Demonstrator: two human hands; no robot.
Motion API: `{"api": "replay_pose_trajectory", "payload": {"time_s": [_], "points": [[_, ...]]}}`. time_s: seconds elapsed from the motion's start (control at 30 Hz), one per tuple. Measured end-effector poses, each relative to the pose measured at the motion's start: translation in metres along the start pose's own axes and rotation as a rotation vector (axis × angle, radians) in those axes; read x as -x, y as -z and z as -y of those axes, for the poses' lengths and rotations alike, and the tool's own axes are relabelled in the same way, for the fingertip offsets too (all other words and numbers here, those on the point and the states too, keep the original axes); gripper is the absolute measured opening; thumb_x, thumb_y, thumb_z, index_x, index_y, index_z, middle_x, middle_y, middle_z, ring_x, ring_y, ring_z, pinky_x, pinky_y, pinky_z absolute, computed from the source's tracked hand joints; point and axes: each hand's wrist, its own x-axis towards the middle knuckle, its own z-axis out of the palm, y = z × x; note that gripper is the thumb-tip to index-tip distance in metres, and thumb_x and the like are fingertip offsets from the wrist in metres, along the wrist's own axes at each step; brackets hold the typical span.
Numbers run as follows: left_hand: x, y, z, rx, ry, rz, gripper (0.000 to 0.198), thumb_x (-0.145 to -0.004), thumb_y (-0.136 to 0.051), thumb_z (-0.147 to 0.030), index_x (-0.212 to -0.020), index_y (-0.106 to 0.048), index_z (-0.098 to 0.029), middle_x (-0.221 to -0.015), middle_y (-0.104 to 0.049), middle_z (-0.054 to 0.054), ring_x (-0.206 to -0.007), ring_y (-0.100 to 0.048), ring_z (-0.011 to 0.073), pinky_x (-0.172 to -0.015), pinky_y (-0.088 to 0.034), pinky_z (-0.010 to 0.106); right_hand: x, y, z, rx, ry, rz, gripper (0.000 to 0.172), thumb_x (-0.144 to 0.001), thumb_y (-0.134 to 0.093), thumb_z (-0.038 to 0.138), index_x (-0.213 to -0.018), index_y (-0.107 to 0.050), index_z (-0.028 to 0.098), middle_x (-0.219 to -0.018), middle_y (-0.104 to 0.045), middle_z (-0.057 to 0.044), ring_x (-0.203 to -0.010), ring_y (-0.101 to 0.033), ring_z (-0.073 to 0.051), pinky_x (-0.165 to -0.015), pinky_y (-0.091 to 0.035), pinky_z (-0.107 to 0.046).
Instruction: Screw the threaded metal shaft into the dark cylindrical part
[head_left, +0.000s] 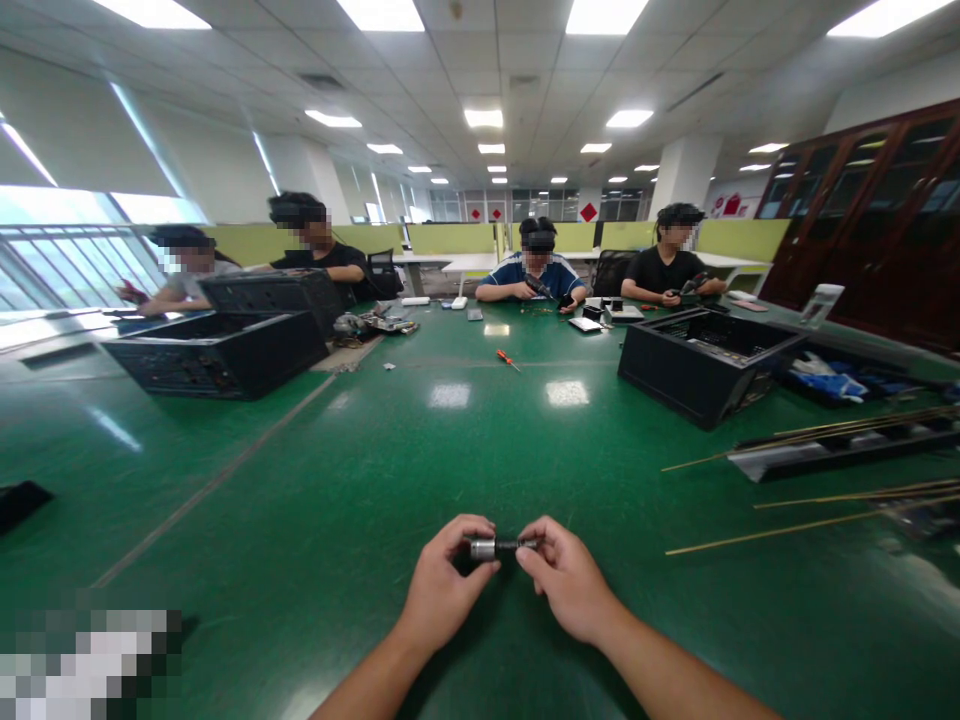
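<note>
Low in the middle of the head view, a small cylindrical part (484,549) with a silver body and a thin dark shaft lies level between my hands. My left hand (448,580) grips the silver end between thumb and fingers. The fingers of my right hand (562,575) pinch the dark shaft's right end, partly hiding it. Both hands are just above the green tabletop (360,500). Farther back, an orange screwdriver (505,357) lies on the table.
Black computer cases stand at the back left (225,350) and right (705,365). Thin brass-coloured rods (772,536) and a dark metal channel (825,445) lie at the right. Several people sit across the table. A blurred pale object (90,665) is at the lower left.
</note>
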Motion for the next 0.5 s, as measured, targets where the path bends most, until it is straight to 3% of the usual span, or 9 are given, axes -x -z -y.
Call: {"api": "replay_pose_trajectory", "payload": {"time_s": [0.5], "points": [[0.0,0.0024,0.0015,-0.028,-0.016,-0.029,0.016,-0.075,-0.069,-0.017,-0.09,-0.066,-0.021,-0.1,-0.068,0.006,-0.097,-0.066,0.0224,-0.087,-0.053,0.035,-0.0014,-0.0005,0.0001,-0.038,0.007,-0.06,0.03,-0.086,-0.065,0.046,-0.095,-0.059,0.018,-0.068,-0.056,0.004,-0.05,-0.049,-0.01,-0.048,-0.036,-0.022]]}}
